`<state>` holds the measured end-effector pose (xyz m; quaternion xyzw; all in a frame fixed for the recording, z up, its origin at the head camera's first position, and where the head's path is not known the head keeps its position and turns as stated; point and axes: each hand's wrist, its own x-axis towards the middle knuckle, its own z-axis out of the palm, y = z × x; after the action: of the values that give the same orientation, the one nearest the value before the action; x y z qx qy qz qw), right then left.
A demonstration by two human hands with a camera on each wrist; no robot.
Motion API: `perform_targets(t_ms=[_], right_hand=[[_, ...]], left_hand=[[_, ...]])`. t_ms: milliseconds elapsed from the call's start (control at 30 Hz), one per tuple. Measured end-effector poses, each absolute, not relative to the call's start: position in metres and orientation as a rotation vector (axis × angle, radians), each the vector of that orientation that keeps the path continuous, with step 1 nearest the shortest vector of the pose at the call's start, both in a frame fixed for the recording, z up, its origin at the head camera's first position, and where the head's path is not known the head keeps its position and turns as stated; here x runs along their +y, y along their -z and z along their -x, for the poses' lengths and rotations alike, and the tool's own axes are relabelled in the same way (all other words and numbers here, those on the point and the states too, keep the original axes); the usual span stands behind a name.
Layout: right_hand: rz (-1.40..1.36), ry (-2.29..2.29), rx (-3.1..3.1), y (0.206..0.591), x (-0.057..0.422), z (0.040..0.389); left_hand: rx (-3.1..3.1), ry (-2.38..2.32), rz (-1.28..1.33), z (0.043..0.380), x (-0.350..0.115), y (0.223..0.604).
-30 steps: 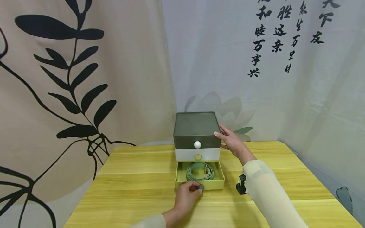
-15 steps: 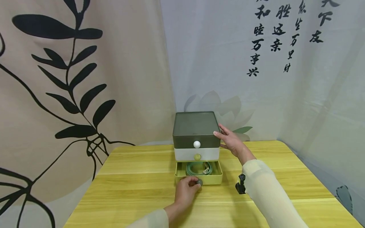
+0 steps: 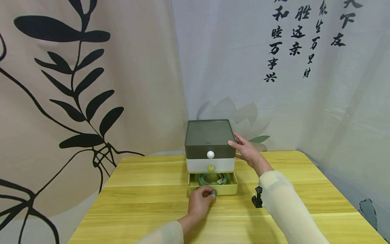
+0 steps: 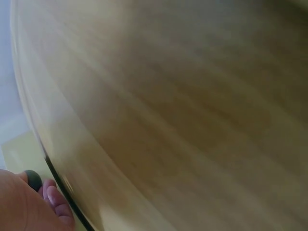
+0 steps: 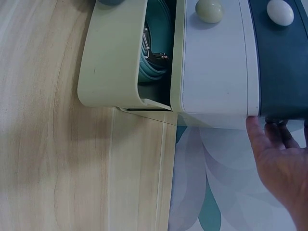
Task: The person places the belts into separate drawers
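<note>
A small stack of drawers stands at the table's back: a dark grey-green top drawer (image 3: 201, 151), a white middle one (image 3: 198, 165) and a yellow-green bottom drawer (image 3: 226, 190), which is partly pulled out. Inside the bottom drawer lies a coiled green cord (image 5: 150, 72) with metal clasps. My left hand (image 3: 198, 205) pinches the bottom drawer's dark round knob (image 3: 213, 192) between thumb and fingers. Against the stack's right side, my right hand (image 3: 252, 156) rests with fingers spread and its thumb at the top drawer's front corner.
The wooden table (image 3: 143, 200) runs around the stack on the left, right and front. Close behind it hangs a printed cloth (image 3: 146, 84) with plants and lettering. A white knob (image 3: 210, 154) and a yellowish knob (image 3: 211, 167) stick out from the upper drawers.
The bottom drawer has slid inward, away from me, with my left hand holding its knob. Less of the coiled cord shows in the head view. My right hand has stayed in place.
</note>
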<state>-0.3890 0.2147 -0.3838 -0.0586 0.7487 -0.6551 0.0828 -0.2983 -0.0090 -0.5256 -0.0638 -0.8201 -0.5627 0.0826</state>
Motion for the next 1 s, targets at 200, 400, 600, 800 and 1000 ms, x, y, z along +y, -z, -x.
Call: perform_targets(t_ms=[200,400,600,800,1000], right_hand=[[0.167,1.97,2.228,0.384,0.213,0.39],[0.153,1.965,2.236,0.383,0.212,0.389],[0.155,1.969,2.236,0.383,0.212,0.389],[0.151,1.971,2.234,0.384,0.213,0.391],[0.15,1.971,2.236,0.385,0.213,0.391]], left_hand=[[-2.425,1.699,0.168,0.304,-0.009,0.528],[-2.421,1.717,0.14,0.304,-0.009,0.525],[-2.433,1.701,0.112,0.303,-0.007,0.523],[-2.434,1.714,0.089,0.304,-0.006,0.524],[-2.425,1.688,0.065,0.31,-0.005,0.528]])
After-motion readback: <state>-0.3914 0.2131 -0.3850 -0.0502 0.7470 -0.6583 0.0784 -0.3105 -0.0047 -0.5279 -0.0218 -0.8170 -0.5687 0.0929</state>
